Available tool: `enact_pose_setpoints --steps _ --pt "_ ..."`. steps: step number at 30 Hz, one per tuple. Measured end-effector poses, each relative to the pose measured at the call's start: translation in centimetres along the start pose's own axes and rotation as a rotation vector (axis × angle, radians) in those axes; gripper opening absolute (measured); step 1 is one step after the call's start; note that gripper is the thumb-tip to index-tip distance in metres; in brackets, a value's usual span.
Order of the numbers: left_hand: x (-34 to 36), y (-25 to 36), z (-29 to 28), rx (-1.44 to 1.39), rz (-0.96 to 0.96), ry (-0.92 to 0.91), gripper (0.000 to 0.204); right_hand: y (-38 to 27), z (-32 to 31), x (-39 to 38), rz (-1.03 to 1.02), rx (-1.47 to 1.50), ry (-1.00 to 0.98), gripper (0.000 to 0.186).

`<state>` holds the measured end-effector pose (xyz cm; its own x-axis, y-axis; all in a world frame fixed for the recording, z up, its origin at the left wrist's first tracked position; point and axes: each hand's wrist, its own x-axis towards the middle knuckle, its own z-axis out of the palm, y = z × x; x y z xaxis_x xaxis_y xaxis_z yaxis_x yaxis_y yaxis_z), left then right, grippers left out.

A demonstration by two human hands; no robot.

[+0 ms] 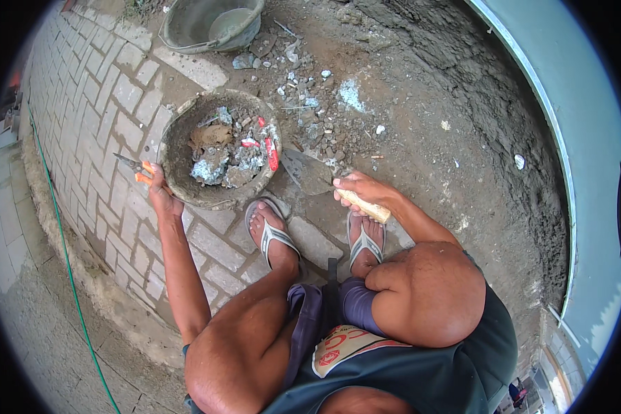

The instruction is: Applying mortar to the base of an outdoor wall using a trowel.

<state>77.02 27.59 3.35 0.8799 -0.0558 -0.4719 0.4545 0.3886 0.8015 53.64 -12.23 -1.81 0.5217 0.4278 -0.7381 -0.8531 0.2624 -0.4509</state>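
My left hand (164,196) is at the left rim of a mud-caked bucket (179,192). Its fingers are closed round a hand tool with orange handles (143,178) and dark pointed jaws, like pliers or snips; the exact kind is unclear. In my right hand (362,190) is a trowel, gripped by its pale wooden handle (366,205). The trowel's grey, dirt-covered blade (306,172) points left, low over the soil beside the bucket. Inside the bucket lie soil clods, bluish crumbly bits (210,168) and red scraps (272,154).
A second dirty bucket (247,31) stands farther off. Loose soil with pale blue crumbs (352,95) and stones spreads ahead, beside brick paving (110,124). Rough mortar and a light-blue wall (586,103) run along the right. A green hose (62,234) lies at left.
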Motion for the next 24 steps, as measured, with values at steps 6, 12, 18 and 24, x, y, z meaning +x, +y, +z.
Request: enact_pose_setpoints --steps 6,12,18,24 --pt "0.1 -0.1 -0.2 0.113 0.107 0.065 0.044 0.0 -1.5 -1.0 0.001 0.021 0.171 0.04" --pt "0.1 0.1 0.0 0.044 0.032 -0.026 0.04 -1.5 -1.4 1.0 0.036 -0.11 0.179 0.037" --pt "-0.1 0.0 0.3 0.061 0.036 -0.052 0.038 -2.6 1.1 1.8 -0.046 -0.165 0.215 0.038" --pt "-0.3 -0.3 0.4 0.059 0.094 0.003 0.047 -5.1 1.0 -3.1 -0.125 0.118 0.159 0.039"
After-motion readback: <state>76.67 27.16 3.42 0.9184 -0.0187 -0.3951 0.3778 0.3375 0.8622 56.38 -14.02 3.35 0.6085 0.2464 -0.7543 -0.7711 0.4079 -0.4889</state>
